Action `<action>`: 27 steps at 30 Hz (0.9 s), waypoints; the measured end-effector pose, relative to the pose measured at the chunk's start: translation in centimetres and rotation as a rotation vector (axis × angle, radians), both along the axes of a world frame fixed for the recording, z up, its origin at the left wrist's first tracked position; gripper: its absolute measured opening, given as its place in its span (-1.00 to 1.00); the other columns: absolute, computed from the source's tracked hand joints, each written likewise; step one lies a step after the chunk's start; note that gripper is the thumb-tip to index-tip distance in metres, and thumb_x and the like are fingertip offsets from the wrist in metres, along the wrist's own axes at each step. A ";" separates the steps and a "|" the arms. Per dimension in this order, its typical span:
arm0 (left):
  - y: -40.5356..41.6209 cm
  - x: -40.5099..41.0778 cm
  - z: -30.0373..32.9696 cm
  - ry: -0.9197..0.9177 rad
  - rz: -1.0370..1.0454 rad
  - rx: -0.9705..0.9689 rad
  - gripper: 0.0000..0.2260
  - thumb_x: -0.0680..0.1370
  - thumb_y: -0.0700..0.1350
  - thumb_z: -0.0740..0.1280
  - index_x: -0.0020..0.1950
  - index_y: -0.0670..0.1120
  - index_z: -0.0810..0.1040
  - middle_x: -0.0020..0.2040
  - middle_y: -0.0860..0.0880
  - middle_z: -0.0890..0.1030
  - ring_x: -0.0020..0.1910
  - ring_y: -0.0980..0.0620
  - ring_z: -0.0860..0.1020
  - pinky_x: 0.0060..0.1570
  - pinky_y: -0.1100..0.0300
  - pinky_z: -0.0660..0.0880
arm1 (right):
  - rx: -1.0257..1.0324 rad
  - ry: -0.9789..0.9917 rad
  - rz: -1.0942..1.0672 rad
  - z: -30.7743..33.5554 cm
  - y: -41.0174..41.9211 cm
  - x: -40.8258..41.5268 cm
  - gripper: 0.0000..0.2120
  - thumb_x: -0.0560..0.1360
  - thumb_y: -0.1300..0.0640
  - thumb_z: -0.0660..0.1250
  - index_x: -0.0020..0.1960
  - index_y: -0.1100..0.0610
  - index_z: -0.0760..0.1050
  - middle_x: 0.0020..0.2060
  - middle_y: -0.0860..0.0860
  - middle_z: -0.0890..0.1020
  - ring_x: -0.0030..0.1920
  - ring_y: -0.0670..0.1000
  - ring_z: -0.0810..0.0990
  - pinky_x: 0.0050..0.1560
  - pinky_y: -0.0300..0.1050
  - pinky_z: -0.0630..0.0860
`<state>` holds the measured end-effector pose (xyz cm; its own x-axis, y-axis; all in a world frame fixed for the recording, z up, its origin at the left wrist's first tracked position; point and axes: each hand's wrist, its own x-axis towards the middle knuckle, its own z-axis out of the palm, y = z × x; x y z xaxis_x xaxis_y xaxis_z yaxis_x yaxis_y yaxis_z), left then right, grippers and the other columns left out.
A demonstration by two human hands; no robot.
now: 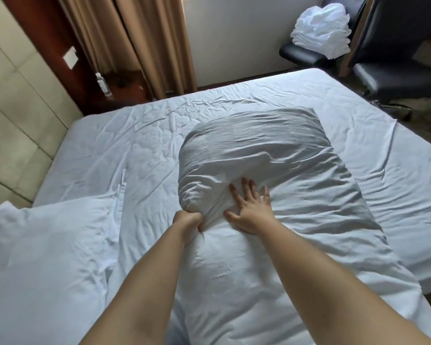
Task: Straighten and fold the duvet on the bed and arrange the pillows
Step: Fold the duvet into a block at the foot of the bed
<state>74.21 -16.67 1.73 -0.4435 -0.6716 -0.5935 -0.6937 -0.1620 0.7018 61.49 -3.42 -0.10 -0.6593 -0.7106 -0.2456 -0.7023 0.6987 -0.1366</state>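
While the left hand (188, 221) grips a bunched edge of the folded white duvet (271, 195), the right hand (250, 210) presses flat, fingers spread, upon it.

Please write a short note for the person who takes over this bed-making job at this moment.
Left hand grips a bunch of the duvet at its left edge. Right hand lies flat, fingers spread, pressing the duvet top.
The duvet is a long folded bundle across the middle of the bed.
One pillow lies at near left.
Left: smooth and finish folding the duvet, place pillows.
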 end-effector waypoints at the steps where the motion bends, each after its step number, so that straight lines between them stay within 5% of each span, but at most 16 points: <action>1: -0.6 0.3 -1.1 -0.026 0.004 0.009 -0.52 0.12 -0.16 0.26 -0.01 -0.30 0.56 -0.21 -0.14 0.55 -0.23 -0.11 0.54 -0.24 0.20 0.44 | 0.014 0.018 0.003 -0.6 -0.3 0.5 -0.25 0.50 -0.37 -0.01 0.54 -0.14 -0.26 0.53 0.04 -0.28 0.52 0.05 -0.32 0.41 0.24 -0.41; 7: -2.8 1.3 -7.0 -0.145 0.051 0.045 -0.50 0.06 -0.20 0.31 -0.01 -0.27 0.56 -0.03 -0.19 0.60 0.00 -0.17 0.59 0.06 0.05 0.57 | 0.032 0.022 -0.091 -5.4 0.0 2.4 -0.24 0.48 -0.39 0.00 0.54 -0.16 -0.23 0.52 0.00 -0.31 0.50 0.06 -0.38 0.34 0.27 -0.50; 17: -3.6 1.3 -11.4 -0.374 0.098 0.015 -0.32 0.15 0.00 0.35 0.27 -0.15 0.43 0.13 -0.16 0.59 0.10 -0.14 0.57 0.15 0.04 0.52 | -0.007 0.051 0.024 -11.1 -2.5 2.3 -0.17 0.38 -0.42 -0.10 0.52 -0.12 -0.29 0.44 0.00 -0.43 0.46 0.08 -0.46 0.32 0.18 -0.58; 21: -3.3 1.6 -11.9 -0.340 0.153 0.006 -0.67 0.28 -0.12 0.37 0.01 -0.15 0.55 -0.02 -0.17 0.63 -0.04 -0.15 0.60 0.03 0.03 0.57 | -0.098 0.072 0.023 -12.3 -2.8 2.6 -0.18 0.39 -0.38 0.03 0.52 -0.08 -0.16 0.51 0.07 -0.22 0.52 0.15 -0.25 0.42 0.20 -0.41; 24: -3.1 1.7 -11.7 -0.276 0.228 0.013 -0.73 0.32 -0.20 0.34 0.01 -0.18 0.58 -0.03 -0.19 0.65 -0.06 -0.17 0.61 -0.06 0.09 0.58 | -0.104 0.048 0.011 -12.3 -3.5 2.6 -0.16 0.39 -0.38 0.04 0.53 -0.02 -0.07 0.52 0.13 -0.13 0.52 0.18 -0.17 0.44 0.21 -0.32; 27: -3.5 1.9 -11.0 -0.218 0.235 0.058 -0.74 0.32 -0.26 0.29 0.00 -0.22 0.58 -0.03 -0.22 0.64 -0.05 -0.18 0.62 -0.10 0.08 0.56 | -0.069 0.033 0.026 -11.4 -4.2 3.0 -0.14 0.38 -0.41 -0.08 0.52 0.00 -0.22 0.48 0.18 -0.30 0.50 0.16 -0.34 0.40 0.16 -0.46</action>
